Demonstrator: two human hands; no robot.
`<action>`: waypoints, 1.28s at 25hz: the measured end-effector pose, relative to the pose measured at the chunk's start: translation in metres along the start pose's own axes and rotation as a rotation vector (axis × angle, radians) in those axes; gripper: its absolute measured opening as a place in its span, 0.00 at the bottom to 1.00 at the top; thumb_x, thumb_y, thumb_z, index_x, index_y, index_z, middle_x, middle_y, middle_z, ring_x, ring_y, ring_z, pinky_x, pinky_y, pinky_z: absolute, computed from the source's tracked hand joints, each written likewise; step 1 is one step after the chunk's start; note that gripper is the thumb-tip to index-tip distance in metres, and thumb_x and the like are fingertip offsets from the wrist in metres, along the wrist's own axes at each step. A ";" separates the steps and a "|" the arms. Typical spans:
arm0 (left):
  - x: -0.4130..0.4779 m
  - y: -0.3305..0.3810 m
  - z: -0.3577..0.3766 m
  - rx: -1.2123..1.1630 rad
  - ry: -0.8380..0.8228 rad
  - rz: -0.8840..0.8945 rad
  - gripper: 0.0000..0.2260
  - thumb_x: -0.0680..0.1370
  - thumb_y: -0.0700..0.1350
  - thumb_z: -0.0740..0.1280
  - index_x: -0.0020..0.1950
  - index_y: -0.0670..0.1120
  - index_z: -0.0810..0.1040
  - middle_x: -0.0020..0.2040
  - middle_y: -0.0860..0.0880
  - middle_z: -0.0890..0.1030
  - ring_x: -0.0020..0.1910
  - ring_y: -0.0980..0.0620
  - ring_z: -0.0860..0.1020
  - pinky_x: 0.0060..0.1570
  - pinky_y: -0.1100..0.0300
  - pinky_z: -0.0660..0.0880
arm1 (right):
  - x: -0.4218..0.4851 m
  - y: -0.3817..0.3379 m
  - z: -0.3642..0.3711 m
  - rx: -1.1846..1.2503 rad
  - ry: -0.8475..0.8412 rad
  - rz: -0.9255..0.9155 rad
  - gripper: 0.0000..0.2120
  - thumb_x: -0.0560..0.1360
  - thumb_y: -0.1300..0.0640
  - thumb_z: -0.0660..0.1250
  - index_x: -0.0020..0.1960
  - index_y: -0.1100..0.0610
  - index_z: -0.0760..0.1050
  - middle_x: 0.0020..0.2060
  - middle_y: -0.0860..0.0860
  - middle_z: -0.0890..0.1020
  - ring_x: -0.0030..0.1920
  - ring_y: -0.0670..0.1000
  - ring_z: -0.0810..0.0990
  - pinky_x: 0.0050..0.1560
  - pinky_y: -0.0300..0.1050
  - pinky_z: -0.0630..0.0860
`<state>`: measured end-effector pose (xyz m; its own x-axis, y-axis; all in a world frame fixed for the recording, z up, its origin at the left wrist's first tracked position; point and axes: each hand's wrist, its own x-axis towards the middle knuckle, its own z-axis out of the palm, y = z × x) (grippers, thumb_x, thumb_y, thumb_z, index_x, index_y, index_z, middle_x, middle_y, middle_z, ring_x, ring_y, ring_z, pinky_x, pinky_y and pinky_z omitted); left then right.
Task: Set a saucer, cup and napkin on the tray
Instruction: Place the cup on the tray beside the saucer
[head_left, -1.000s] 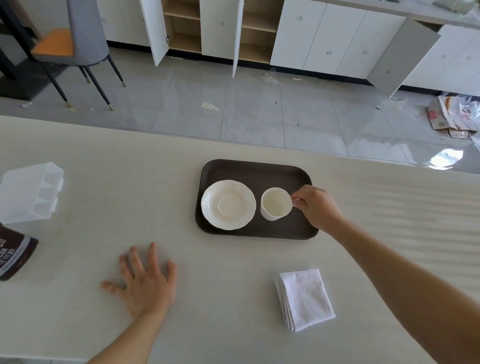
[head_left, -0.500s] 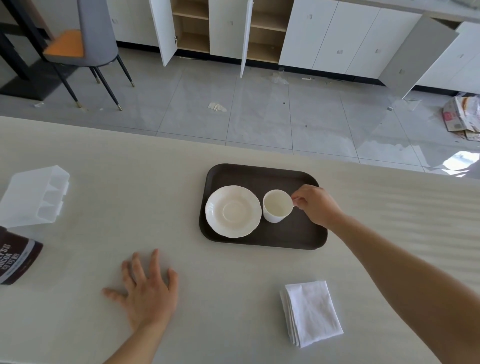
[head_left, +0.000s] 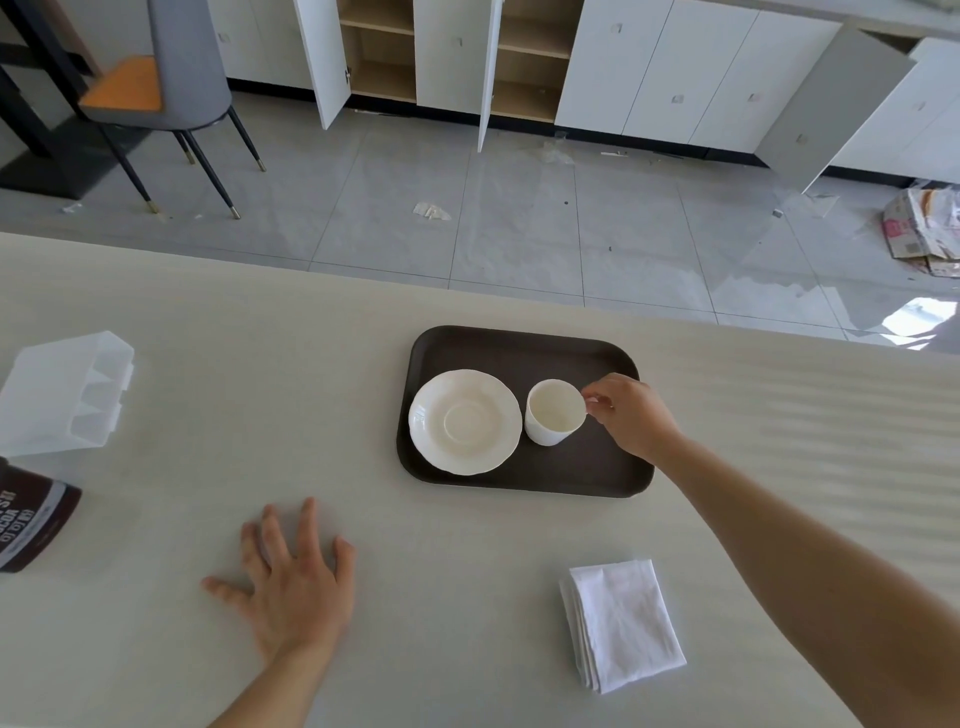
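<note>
fingers (head_left: 597, 402) pinch cup (head_left: 553, 411) handle

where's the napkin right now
In the head view, the folded white napkin lies on the table, off the tray, near its front-right corner and under the right forearm.

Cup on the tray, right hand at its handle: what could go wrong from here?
1. The right hand pinches only the handle of the cup, so a careless release could tip the cup.
2. The cup stands close beside the saucer; a nudge left may knock china together.
3. The napkin lies off the tray; little bare tray remains, so it may overhang the rim.
</note>
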<state>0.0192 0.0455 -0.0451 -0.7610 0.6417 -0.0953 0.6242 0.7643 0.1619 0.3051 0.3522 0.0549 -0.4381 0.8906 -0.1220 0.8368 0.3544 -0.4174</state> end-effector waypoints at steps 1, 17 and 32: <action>0.000 0.000 0.000 0.000 -0.002 -0.001 0.27 0.75 0.56 0.64 0.74 0.53 0.65 0.75 0.41 0.62 0.76 0.39 0.55 0.64 0.21 0.48 | -0.001 -0.001 0.001 0.004 0.001 0.010 0.09 0.79 0.60 0.65 0.56 0.56 0.82 0.53 0.52 0.82 0.47 0.52 0.78 0.42 0.38 0.69; 0.000 0.002 -0.003 0.005 -0.039 -0.012 0.27 0.77 0.57 0.59 0.75 0.54 0.62 0.77 0.41 0.60 0.76 0.40 0.52 0.64 0.22 0.45 | -0.120 0.003 0.006 0.147 0.133 0.219 0.14 0.76 0.56 0.69 0.61 0.54 0.78 0.44 0.47 0.82 0.42 0.48 0.79 0.45 0.41 0.70; 0.001 -0.001 -0.002 -0.024 -0.037 -0.006 0.26 0.77 0.57 0.58 0.75 0.54 0.62 0.77 0.40 0.59 0.77 0.40 0.51 0.68 0.27 0.44 | -0.216 0.014 0.058 0.012 -0.094 0.629 0.18 0.68 0.40 0.70 0.52 0.49 0.74 0.43 0.45 0.78 0.42 0.49 0.78 0.38 0.45 0.75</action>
<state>0.0176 0.0456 -0.0437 -0.7572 0.6397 -0.1322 0.6153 0.7664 0.1846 0.3925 0.1482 0.0235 0.1084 0.8984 -0.4256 0.9400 -0.2319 -0.2502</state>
